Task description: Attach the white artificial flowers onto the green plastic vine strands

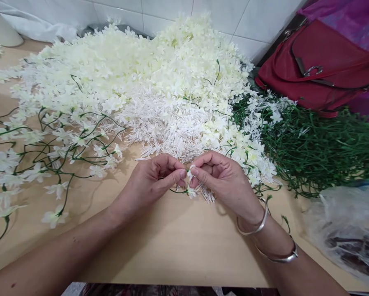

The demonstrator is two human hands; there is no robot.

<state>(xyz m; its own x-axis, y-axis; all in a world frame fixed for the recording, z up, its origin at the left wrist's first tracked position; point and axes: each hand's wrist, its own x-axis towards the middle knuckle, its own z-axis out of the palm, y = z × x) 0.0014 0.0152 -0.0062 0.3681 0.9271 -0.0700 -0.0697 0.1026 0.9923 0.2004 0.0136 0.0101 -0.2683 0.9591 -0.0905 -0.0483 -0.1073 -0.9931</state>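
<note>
Over the table's near middle, my left hand [160, 174] pinches a thin green plastic stem [178, 191] between thumb and forefinger. Close by, the fingertips of my right hand [223, 176] are closed on a small white artificial flower [190, 171] at the tip of that stem. Whether the flower is fully seated there is hidden by my fingers. A second white flower [192, 192] hangs just below. Behind both hands spreads a large heap of loose cream-white flowers [135, 70], with thin white stamens [162, 119] in its front part.
Sprays of white flowers on green stems [70, 150] lie at the left. A bundle of bare green stems [323, 144] is at the right, below a red handbag [326, 61]. A clear plastic bag [341, 226] sits at the right edge. A tiled wall [172, 8] stands behind.
</note>
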